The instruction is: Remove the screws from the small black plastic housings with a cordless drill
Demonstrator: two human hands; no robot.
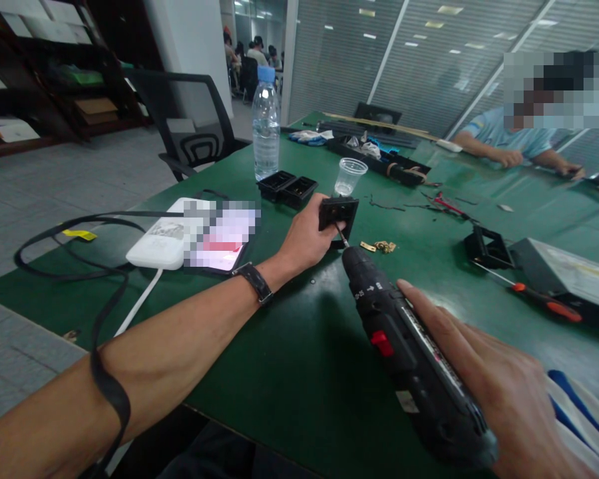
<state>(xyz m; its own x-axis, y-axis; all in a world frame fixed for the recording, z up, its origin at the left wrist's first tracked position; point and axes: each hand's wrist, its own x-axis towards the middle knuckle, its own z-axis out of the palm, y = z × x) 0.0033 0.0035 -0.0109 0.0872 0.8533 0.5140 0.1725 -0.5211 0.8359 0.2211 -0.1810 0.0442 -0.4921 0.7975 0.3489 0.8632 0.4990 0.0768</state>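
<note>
Gripping a power drill [409,352] with the right hand [489,372], one finger laid straight along its side, the other fingers and the handle mostly hidden behind the body of the tool. Pinching a black frame [352,211] with the left hand [307,234], closed firmly at its left side, with one fingertip showing just beside the drill bit [343,237]. Holding this frame nearly upright, ahead and to the left of the right hand; so directly in the left grip, well apart from the right fingers, but met by the front end of the drill. Running, with the long axis of the drill, from low right toward upper left, and thus pointing the bit to the lower part of the frame. Depending most, by judgement, on this line between bit and frame, and on steadiness of the nearer left hand. Impossible to tell from this view the exact contact of the bit tip, or any touching between frame and table [279,372]. Going outward: just right of the frame, small brass-coloured pieces [382,247]; behind, a clear plastic cup [350,176]; beyond the left hand, two black housings [287,188], near a water bottle [266,133].
</note>
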